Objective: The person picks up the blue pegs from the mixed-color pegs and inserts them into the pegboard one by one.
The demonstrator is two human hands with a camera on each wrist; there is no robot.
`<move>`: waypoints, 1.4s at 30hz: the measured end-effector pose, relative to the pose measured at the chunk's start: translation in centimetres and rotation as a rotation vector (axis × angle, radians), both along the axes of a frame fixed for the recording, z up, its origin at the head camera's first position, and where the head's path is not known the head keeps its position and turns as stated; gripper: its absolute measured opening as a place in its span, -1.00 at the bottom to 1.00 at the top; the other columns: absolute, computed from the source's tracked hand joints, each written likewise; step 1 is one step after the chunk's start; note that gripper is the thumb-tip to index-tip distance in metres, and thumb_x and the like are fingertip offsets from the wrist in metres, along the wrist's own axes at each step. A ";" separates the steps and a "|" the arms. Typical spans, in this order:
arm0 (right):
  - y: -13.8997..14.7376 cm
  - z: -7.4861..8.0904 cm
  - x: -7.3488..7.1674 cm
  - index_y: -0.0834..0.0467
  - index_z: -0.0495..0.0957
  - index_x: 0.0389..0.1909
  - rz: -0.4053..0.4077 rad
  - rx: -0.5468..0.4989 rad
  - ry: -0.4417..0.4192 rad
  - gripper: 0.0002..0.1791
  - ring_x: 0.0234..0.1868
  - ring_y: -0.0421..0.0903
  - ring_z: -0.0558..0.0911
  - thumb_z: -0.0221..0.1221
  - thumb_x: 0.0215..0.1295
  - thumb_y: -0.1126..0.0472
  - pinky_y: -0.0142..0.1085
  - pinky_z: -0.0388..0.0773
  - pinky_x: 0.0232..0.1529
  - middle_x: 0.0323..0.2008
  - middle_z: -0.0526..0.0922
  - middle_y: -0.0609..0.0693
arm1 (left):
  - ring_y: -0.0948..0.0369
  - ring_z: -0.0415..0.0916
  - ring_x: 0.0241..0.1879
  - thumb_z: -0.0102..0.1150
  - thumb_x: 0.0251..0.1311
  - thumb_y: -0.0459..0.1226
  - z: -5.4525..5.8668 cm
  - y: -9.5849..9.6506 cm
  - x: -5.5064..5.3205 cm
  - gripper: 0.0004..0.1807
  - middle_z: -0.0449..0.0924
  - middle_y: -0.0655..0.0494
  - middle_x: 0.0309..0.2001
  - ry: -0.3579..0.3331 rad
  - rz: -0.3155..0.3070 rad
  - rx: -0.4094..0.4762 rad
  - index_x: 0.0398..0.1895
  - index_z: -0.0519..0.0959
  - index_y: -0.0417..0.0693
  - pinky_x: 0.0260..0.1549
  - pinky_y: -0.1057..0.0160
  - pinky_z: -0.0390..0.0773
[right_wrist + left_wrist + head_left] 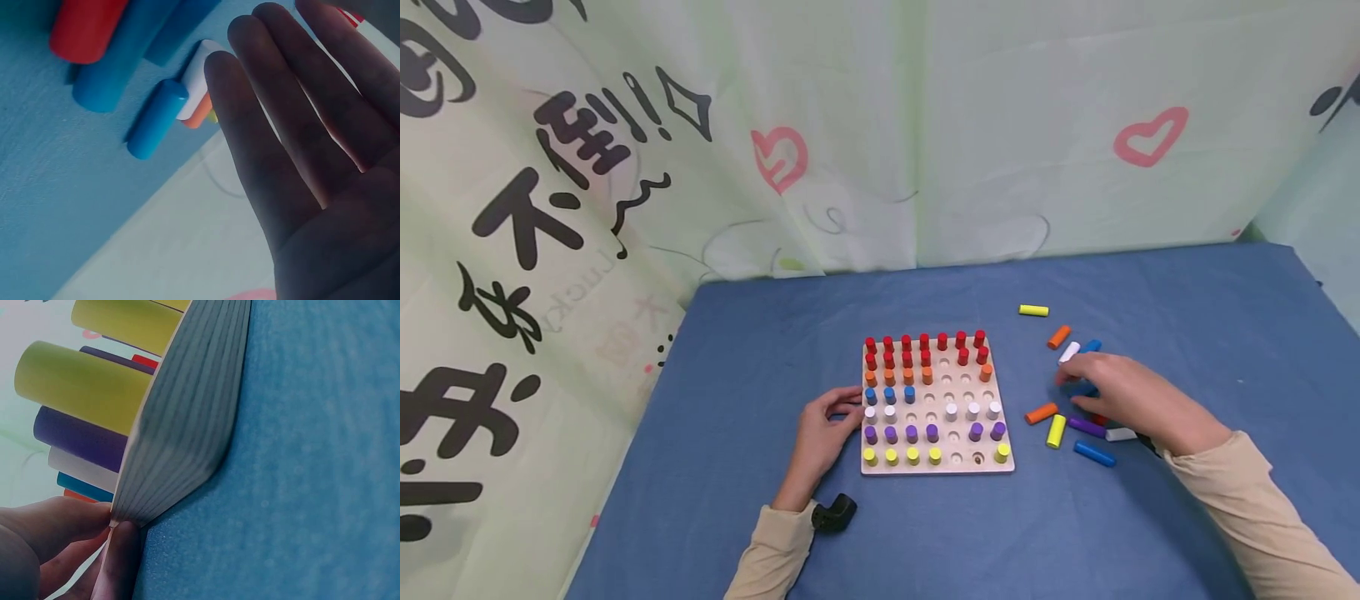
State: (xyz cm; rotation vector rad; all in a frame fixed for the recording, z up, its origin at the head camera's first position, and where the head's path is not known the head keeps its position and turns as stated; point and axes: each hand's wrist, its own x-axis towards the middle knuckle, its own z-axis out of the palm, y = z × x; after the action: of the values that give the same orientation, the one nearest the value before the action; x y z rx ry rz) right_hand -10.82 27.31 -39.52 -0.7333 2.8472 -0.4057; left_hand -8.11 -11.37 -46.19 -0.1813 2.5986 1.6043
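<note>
A square wooden pegboard [936, 472] stands on the blue cloth, with rows of red, orange, blue, white, purple and yellow pegs upright in it and several bare holes. At its left edge, my left hand [823, 429] grips the board between thumb and finger; the left wrist view shows the fingertips at the board's side [187, 419]. My right hand [1127, 396] hovers over loose pegs to the right, thumb and fingers apart around a blue peg [1082, 388]. Straight fingers [275, 119] show in the right wrist view, beside another blue peg [156, 119] and a red peg [87, 28].
Loose pegs lie right of the board, among them a yellow peg [1033, 310] farthest back, an orange peg [1041, 412], a purple peg [1086, 427] and a blue peg [1094, 454] nearest the front. A printed curtain [925, 167] hangs behind the table.
</note>
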 end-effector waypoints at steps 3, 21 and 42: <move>0.2 -0.2 0.1 0.24 0.67 -0.21 -0.004 -0.003 0.001 -0.68 -0.26 -0.02 0.65 0.48 -0.05 0.39 -0.03 0.65 -0.17 -0.25 0.70 0.04 | 0.18 0.61 -0.12 0.29 0.26 -0.26 0.1 0.0 -0.1 -0.65 0.68 0.06 0.00 0.000 0.000 0.002 0.12 0.63 -0.03 -0.17 0.22 0.62; 0.8 -1.1 -0.2 0.21 0.70 -0.31 -0.003 0.058 0.013 -0.77 -0.24 0.03 0.65 0.47 -0.03 0.39 -0.01 0.64 -0.20 -0.25 0.70 0.08 | 0.18 0.60 -0.11 0.29 0.26 -0.25 0.1 0.1 -0.1 -0.65 0.67 0.08 0.01 -0.017 0.001 0.000 0.12 0.63 -0.01 -0.15 0.23 0.61; 0.1 -0.7 -0.5 0.23 0.69 -0.27 -0.011 0.014 0.054 -0.80 -0.30 -0.07 0.62 0.43 0.06 0.35 -0.06 0.65 -0.20 -0.26 0.71 0.06 | 0.18 0.60 -0.11 0.28 0.26 -0.27 0.1 -0.1 0.0 -0.65 0.68 0.08 0.01 -0.011 0.005 0.016 0.12 0.63 -0.02 -0.15 0.22 0.61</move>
State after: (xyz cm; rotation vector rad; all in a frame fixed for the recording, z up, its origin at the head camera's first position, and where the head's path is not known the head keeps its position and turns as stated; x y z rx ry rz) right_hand -11.32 27.43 -40.27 -0.7373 2.9027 -0.3730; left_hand -8.08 -11.50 -46.08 -0.1948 2.5783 1.6200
